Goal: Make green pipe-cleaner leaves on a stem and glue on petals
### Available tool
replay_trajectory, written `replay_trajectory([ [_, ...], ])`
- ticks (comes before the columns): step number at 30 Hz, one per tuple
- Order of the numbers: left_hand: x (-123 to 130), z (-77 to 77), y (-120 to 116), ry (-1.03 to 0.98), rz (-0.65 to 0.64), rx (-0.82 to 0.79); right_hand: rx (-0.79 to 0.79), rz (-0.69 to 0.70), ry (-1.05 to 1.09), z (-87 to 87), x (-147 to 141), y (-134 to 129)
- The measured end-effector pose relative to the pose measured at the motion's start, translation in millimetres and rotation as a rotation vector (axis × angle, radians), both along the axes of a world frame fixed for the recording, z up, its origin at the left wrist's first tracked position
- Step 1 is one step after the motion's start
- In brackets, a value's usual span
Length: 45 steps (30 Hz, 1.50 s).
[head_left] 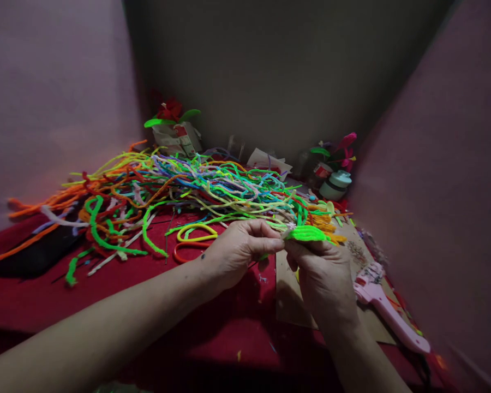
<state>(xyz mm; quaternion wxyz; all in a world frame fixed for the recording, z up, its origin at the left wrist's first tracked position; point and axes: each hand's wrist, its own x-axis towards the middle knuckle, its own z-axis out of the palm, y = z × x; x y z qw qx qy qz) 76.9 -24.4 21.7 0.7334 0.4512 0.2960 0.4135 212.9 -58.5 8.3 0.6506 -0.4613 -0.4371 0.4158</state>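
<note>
A bright green leaf made of pipe cleaners (310, 233) is held up above the table. My right hand (323, 273) grips it from below, fingers closed around its underside. At its left end, my left hand (241, 248) pinches with thumb and forefinger, right beside a small whitish bit whose kind I cannot make out. The two hands almost touch. Just left of my left hand lie scissors (196, 234) with a yellow and an orange handle loop; their blades are hidden. A pink glue gun (393, 314) rests to the right of my right hand.
A big tangle of coloured pipe cleaners (213, 183) spreads over the red tablecloth (229, 338). Under my right hand is a brown board (294, 300). Red flowers (169, 111), pink flowers (347, 147) and a blue-lidded jar (336, 184) stand behind. Pale walls flank both sides.
</note>
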Motion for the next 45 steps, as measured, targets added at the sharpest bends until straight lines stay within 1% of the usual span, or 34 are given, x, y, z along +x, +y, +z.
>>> replay_trajectory([
  [6, 0, 1.5, 1, -0.04, -0.102, -0.048, -0.084, 0.184, 0.153, 2.8, 7, 2],
  [8, 1, 0.7, 0, -0.064, -0.108, -0.061, -0.1, 0.204, 0.164, 4.6, 6, 2],
  [10, 3, -0.4, -2, -0.081, -0.085, -0.061, -0.083, 0.174, 0.13, 5.8, 4, -1],
  [12, 3, -1.1, -3, -0.098, -0.044, -0.043, -0.093, 0.092, 0.13, 5.7, 3, -7],
  [14, 3, -0.1, -2, -0.135, 0.025, -0.027, -0.195, 0.027, 0.211, 4.9, 5, -15],
  [15, 2, 1.1, 0, -0.16, 0.068, -0.021, -0.299, 0.046, 0.273, 4.7, 9, -20],
  [16, 0, 2.6, 2, -0.185, 0.112, -0.011, -0.384, 0.081, 0.29, 4.9, 14, -23],
  [17, -1, 4.4, 5, -0.206, 0.153, -0.001, -0.432, 0.08, 0.29, 5.7, 19, -26],
  [18, -3, 6.2, 8, -0.221, 0.188, 0.007, -0.408, 0.04, 0.29, 7.0, 25, -28],
  [20, -5, 8.6, 13, -0.227, 0.236, 0.005, -0.261, -0.013, 0.313, 10.4, 34, -29],
  [22, -7, 8.3, 18, -0.214, 0.251, -0.026, -0.155, -0.032, 0.303, 11.9, 38, -27],
  [23, -7, 7.2, 19, -0.204, 0.25, -0.037, -0.143, -0.008, 0.279, 11.2, 37, -26],
  [26, -5, 1.9, 20, -0.18, 0.225, -0.02, -0.141, 0.05, 0.253, 5.1, 32, -24],
  [29, -3, -1.7, 18, -0.167, 0.194, 0.012, -0.136, 0.05, 0.265, 0.8, 26, -24],
  [36, -1, 0.8, 14, -0.15, 0.175, 0.021, -0.144, 0.072, 0.284, 2.7, 21, -20],
  [43, -1, -0.2, 11, -0.148, 0.17, 0.009, -0.11, 0.099, 0.27, -5.6, 17, -20],
  [45, -1, -0.6, 10, -0.157, 0.172, 0.008, -0.131, 0.111, 0.238, -6.7, 18, -21],
])
